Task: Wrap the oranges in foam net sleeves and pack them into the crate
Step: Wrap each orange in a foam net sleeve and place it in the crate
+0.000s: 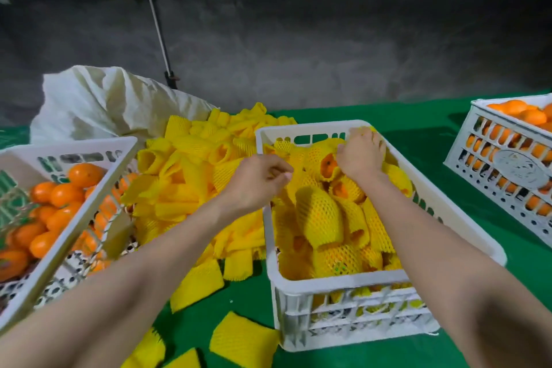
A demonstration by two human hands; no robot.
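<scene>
The white packing crate [385, 281] stands in the middle of the green table, filled with oranges in yellow foam net sleeves [321, 218]. My right hand [361, 155] reaches palm down into the crate's far end. Its fingers curl over a sleeved orange [328, 165] whose bare peel shows beside the thumb. My left hand [257, 181] hovers above the crate's left rim with its fingers curled shut and nothing visible in them. A heap of empty yellow sleeves [191, 176] lies left of the crate. Bare oranges [62, 194] fill a white crate [89, 218] at the left.
Another white crate of bare oranges [507, 164] stands at the right edge. A white sack [104, 101] sits behind the sleeve heap. Loose flat sleeves [242, 340] lie on the green cloth [418, 134] near the front edge. A dark wall is behind.
</scene>
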